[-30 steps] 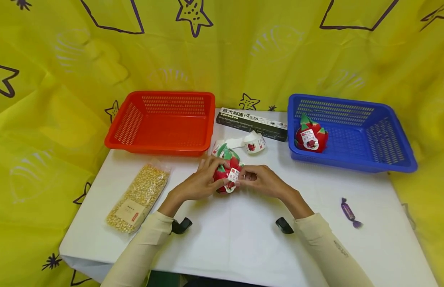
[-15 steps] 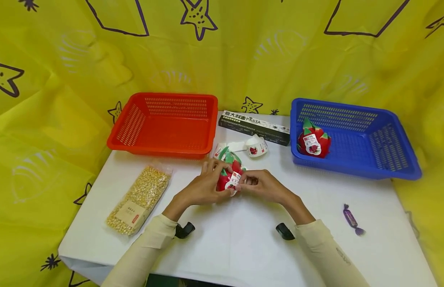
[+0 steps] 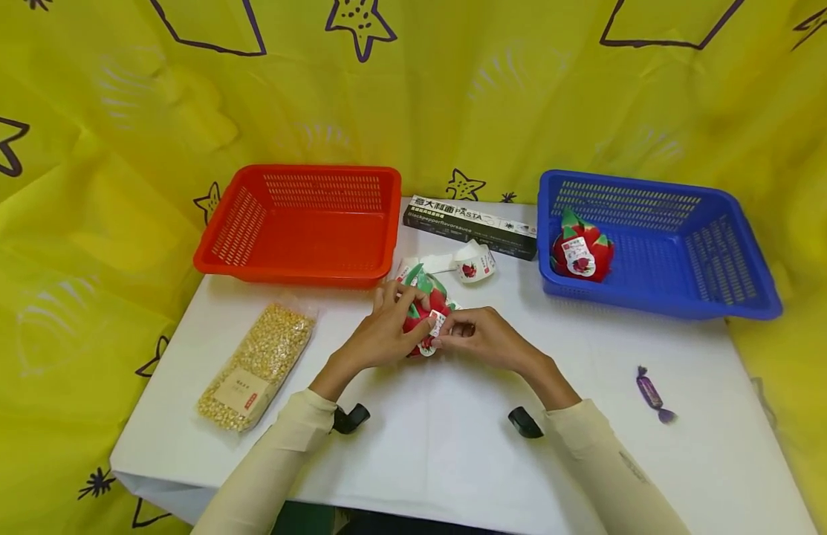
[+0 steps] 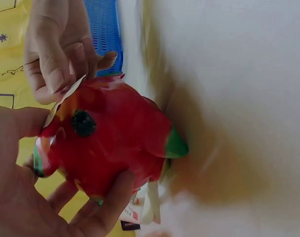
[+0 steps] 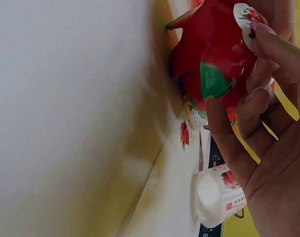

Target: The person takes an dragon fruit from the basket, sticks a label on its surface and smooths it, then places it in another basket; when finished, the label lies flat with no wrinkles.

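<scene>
A red model dragon fruit [image 3: 438,299] with green-tipped scales sits at the table's middle, a white fruit-print label [image 3: 427,346] on its near side. My left hand [image 3: 381,336] holds it from the left, thumb over the label and fingers curled round the body, as the left wrist view shows on the dragon fruit [image 4: 120,133]. From the right, my right hand [image 3: 485,338] pinches the label's edge with curled fingers. In the right wrist view, its thumb lies on the label [image 5: 244,17], while one fingertip touches a green scale. Part of the label is hidden under the fingers.
Behind the fruit lie a label roll [image 3: 475,264] and a pasta box [image 3: 469,227]. A red basket [image 3: 296,279] stands left, a blue basket [image 3: 654,306] right with a second labelled dragon fruit [image 3: 590,253]. Bagged corn kernels [image 3: 269,345] lie left, a purple-wrapped candy [image 3: 650,390] right.
The head view shifts slightly. Both hands stay at the dragon fruit; the left thumb now reaches further over the label, and the right fingers shift a little along its edge.
</scene>
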Tool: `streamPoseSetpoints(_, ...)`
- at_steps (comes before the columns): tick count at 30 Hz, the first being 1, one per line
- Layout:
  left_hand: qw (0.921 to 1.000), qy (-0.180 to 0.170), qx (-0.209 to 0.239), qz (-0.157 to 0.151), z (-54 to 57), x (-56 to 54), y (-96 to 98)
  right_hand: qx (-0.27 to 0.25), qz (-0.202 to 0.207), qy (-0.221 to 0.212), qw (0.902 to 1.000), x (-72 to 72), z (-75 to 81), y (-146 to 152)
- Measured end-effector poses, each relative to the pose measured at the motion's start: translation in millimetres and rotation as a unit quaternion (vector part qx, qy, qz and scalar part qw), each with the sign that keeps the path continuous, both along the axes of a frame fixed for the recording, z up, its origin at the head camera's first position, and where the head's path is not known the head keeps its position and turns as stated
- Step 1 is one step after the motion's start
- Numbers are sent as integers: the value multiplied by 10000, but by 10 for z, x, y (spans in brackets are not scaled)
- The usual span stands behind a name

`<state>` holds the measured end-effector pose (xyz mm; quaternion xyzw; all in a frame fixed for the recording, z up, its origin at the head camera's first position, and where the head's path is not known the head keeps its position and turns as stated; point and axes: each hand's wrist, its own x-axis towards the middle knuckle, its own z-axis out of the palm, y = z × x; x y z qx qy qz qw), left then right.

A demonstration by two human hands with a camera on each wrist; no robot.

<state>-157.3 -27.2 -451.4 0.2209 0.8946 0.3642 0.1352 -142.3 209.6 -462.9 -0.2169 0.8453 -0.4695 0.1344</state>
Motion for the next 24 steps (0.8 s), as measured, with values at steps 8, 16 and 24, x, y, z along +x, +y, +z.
streamPoseSetpoints(8, 9993, 230, -174, -224, -81, 65, -27, 307, -166, 259, 9991, 49, 12, -29)
streamPoseSetpoints(16, 9960, 824, -337, 58, -152, 134, 79, 203, -489, 488, 9974, 117, 3, -15)
streamPoseSetpoints(24, 9962, 796, -310, 160, -131, 157, 87, 43, -592, 296, 9978, 129, -63, -15)
